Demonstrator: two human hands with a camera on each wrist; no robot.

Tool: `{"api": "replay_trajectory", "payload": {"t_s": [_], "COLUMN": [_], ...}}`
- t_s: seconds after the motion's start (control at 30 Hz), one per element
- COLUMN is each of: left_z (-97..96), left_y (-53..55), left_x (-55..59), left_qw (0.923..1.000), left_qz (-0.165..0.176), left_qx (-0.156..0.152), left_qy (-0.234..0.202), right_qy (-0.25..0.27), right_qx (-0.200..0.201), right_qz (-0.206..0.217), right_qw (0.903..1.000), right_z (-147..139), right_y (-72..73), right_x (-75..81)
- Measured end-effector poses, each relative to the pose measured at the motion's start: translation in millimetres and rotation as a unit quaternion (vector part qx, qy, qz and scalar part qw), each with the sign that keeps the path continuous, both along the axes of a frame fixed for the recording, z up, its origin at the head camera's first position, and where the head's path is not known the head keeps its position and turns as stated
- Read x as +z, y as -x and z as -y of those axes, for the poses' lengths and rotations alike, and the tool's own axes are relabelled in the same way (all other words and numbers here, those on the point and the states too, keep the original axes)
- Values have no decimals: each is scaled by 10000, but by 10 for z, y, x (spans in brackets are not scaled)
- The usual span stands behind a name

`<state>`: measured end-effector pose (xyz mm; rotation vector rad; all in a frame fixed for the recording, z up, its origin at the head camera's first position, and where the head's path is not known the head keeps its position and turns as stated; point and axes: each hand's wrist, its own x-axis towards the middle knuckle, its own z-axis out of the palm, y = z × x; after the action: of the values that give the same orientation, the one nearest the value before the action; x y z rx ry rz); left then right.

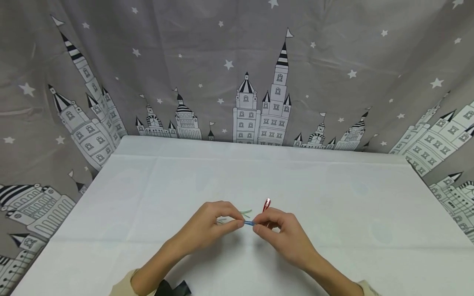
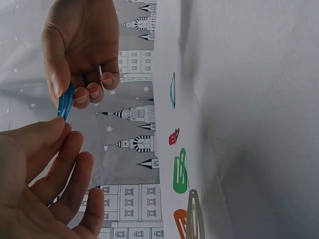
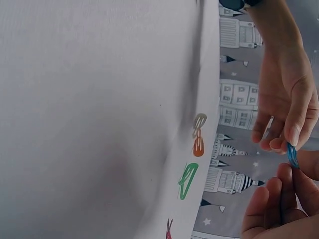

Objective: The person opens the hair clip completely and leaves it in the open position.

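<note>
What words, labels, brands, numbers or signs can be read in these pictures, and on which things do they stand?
None can be read.
Held blue clip: no lettering visible.
Green clip: any marking would be too small to read.
Grey backdrop: only printed castles, flags and stars, no text.

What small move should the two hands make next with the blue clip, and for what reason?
Probably a gentle bend of the blue clip, to snap it: the left hand and right hand pinch its opposite ends, its middle showing between them, and the green clip on the table seems to lie sprung open.
</note>
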<state>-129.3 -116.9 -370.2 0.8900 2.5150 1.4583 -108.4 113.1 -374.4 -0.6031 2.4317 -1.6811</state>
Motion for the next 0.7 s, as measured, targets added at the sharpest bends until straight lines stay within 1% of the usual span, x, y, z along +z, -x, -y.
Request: {"api": "replay_trajectory", "payload": {"t_s": [0.13,0.23,0.37,0.43,0.57,0.7], "left_z": [17,26,26,23,16,15], "left_y": [-34,-53,-82,-99,-129,-140], "left_x": [-15,-45,-83,-86,-77,-80], "left_qw": [9999,9989,9943,9927,9913,9899], "left_qz": [-107,-418,-952,-1061,-1117,-1185], "left_qx": [-84,-223,-453,-524,-605,-753], "left_qy": [34,44,154,250,337,208], "right_qy": [-39,-64,-51,-63,-150,-97], "right_qx": [62,138,272,312,358,480], "right_qz": [-22,-68,-80,-77,-186,-388], "right_qw": [10000,9999,9996,9995,9991,9980], "right_z": [4,-9,-27,-34,-44,-55], "right_y": [-34,-50,-59,-60,-64,-68], "right_x": [-1,-13,-31,-40,-60,-77]}}
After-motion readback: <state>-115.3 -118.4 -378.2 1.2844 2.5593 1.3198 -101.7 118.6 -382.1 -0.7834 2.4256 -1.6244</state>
